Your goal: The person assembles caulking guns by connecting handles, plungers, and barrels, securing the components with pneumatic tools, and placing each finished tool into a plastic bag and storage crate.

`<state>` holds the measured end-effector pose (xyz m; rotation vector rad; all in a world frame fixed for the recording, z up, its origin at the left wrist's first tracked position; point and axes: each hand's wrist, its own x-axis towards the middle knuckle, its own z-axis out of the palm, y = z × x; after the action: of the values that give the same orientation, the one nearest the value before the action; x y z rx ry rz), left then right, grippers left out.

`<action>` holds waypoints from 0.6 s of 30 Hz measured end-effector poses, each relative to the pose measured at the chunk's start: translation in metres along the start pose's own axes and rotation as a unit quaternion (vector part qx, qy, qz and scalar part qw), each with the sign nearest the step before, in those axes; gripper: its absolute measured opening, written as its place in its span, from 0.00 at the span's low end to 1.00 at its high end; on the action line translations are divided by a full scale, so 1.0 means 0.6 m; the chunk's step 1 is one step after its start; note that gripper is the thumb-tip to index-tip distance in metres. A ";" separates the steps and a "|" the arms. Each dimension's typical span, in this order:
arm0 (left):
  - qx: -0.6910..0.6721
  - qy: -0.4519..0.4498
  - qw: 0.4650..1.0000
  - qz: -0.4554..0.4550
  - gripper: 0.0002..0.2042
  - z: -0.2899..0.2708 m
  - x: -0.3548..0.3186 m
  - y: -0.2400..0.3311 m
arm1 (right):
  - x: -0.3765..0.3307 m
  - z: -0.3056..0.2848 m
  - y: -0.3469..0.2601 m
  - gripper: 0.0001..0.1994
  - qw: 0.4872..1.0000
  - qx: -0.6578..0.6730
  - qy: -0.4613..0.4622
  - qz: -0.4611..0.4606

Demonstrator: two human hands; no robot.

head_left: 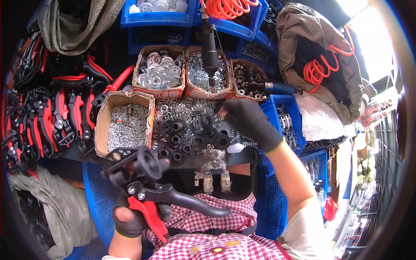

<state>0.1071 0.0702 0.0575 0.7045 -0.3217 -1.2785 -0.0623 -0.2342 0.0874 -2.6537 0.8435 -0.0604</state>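
Note:
My left hand (132, 220), in a dark glove with bare fingertips, is wrapped round a black and red plier-like hand tool (158, 190) with a round black cup at its head. The tool is tilted above the bench edge, its black handle pointing right. My right hand (248, 120), gloved too, is over the right side of a pile of coil springs (186, 109), fingers curled together; what they hold, if anything, I cannot make out. Just left of it are several black flanged bushings (209, 134). A metal fixture (213, 160) stands at the bench edge, between my hands.
Cardboard boxes hold small rivet-like pieces (128, 130), washers (158, 73) and nuts (208, 69). A black power driver (209, 47) hangs over the nuts; a blue one (277, 88) lies right. Several similar tools (47, 117) are piled left. Blue bins (299, 125) stand right.

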 end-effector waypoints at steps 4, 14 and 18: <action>-0.124 0.031 0.991 -0.034 0.37 0.034 0.016 -0.022 | 0.021 0.057 0.114 0.10 0.970 -0.233 -0.026 0.060; -0.005 0.065 0.990 -0.126 0.20 0.048 0.004 -0.074 | 0.042 0.074 0.120 0.13 0.972 -0.235 -0.024 0.001; 0.049 0.092 0.986 -0.127 0.17 0.068 0.017 -0.112 | 0.055 0.063 0.099 0.11 0.963 -0.239 -0.084 0.094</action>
<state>0.0351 0.0402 0.0435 0.9643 -0.1464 -1.4326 -0.0625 -0.2857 0.0294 -2.9372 1.1671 0.4670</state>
